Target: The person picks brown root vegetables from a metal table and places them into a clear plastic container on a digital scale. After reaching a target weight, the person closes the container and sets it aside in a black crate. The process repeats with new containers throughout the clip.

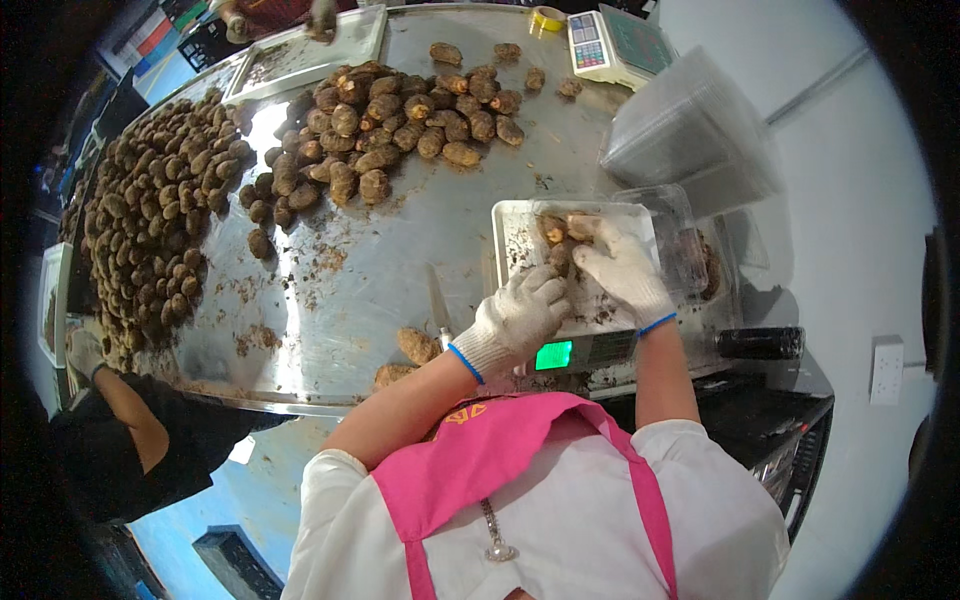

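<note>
White knit gloves with blue cuffs cover both my hands. On a digital scale with a lit green display (553, 355) lies a white tray (498, 247) dusted with soil. Several small brown taro corms (553, 229) sit in it. My left hand (523, 313) rests at the tray's near edge, fingers curled beside the lowest corm; whether it grips anything is hidden. Over the tray's right part, my right hand (616, 262) reaches with its thumb and fingers apart around the corms; its hold on them is unclear. A knife (436, 300) and two larger corms (418, 345) lie left of my left hand.
Heaps of taro corms (405, 112) (165, 195) cover the metal table's far and left parts. Stacked clear plastic containers (675, 120), another scale (619, 45) and yellow tape (548, 19) stand at right. A filled clear container (709, 262) adjoins the tray. Co-workers are at left and far side.
</note>
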The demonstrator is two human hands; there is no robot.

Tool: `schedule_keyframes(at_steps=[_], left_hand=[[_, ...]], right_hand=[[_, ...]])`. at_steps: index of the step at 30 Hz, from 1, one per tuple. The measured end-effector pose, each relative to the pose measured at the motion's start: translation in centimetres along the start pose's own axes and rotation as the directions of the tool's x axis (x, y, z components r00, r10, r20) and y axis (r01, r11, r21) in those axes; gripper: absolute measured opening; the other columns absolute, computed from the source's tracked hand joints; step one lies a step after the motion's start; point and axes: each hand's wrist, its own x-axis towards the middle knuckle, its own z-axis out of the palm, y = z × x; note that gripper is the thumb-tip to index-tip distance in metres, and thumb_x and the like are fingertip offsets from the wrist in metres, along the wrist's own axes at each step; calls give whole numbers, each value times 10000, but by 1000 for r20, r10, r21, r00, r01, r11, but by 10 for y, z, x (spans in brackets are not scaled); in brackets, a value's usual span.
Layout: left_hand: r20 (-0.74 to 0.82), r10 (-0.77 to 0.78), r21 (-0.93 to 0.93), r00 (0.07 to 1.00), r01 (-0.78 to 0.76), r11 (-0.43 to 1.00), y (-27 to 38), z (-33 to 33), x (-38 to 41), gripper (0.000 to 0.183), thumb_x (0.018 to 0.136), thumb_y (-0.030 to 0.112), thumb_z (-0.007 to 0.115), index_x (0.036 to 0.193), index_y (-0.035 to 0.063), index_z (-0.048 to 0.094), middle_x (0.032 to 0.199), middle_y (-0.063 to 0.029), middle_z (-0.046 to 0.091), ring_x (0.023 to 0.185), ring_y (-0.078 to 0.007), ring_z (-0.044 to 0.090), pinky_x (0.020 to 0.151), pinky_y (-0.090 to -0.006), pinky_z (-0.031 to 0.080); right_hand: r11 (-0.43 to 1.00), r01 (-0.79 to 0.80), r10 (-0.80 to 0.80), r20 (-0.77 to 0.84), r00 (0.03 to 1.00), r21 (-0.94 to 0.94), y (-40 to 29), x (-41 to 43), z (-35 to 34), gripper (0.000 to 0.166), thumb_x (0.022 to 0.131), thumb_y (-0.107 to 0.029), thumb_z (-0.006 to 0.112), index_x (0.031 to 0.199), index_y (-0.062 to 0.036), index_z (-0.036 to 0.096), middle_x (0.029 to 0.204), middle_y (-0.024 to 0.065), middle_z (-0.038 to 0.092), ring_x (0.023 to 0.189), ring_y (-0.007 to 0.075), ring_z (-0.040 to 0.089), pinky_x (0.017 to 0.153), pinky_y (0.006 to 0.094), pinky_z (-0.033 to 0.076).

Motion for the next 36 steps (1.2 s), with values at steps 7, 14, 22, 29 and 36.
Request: schedule_keyframes(at_steps=[7, 14, 22, 29, 36], left_hand=[[-157, -33, -239, 987, -5, 971, -2, -15, -3, 358, 697, 178, 740, 1034, 95, 650, 1154, -95, 625, 1152, -313, 568, 966, -428, 487], [-222, -405, -468, 887, 267, 842, -43, -54, -47, 275, 796, 64, 636, 1068, 53, 675, 1028, -146, 673, 992, -331, 643, 871, -401, 519], [-171, -818, -586, 549, 611, 532, -61, -65, -114, 173, 843, 37, 617, 998, 11, 690, 922, -146, 677, 818, -277, 667, 750, -330, 529], [-385, -852, -577, 354, 628, 522, -121, -44, -141, 237, 853, 51, 627, 1085, 32, 674, 1010, -128, 667, 924, -278, 643, 832, -335, 516], [-414, -753, -9, 512, 825, 566, -177, -31, -162, 356, 912, 241, 590, 1232, 87, 605, 1306, -172, 550, 1254, -383, 472, 1059, -470, 385]], right_hand=[[968, 108, -91, -81, 993, 226, -60, 63, -42, 380, 872, -185, 657, 1228, -54, 640, 1106, 145, 684, 1060, 225, 640, 948, 328, 475], [997, -32, 32, 7, 999, -69, -58, 224, -17, 341, 853, -258, 653, 1127, -60, 696, 1076, 137, 707, 1011, 252, 656, 893, 343, 487], [891, -3, 135, 258, 957, -454, -31, 294, 67, 730, 802, -225, 712, 1459, -116, 411, 1420, 175, 491, 1317, 338, 460, 1102, 420, 388], [753, -402, 106, 508, 855, 521, 35, 308, 53, 346, 787, -24, 580, 1129, 30, 574, 870, 174, 633, 639, 224, 594, 610, 348, 540], [248, -444, -104, 479, 872, 861, 33, 219, -26, 399, 910, -211, 525, 1226, 30, 501, 1168, 239, 592, 954, 331, 650, 729, 439, 557]])
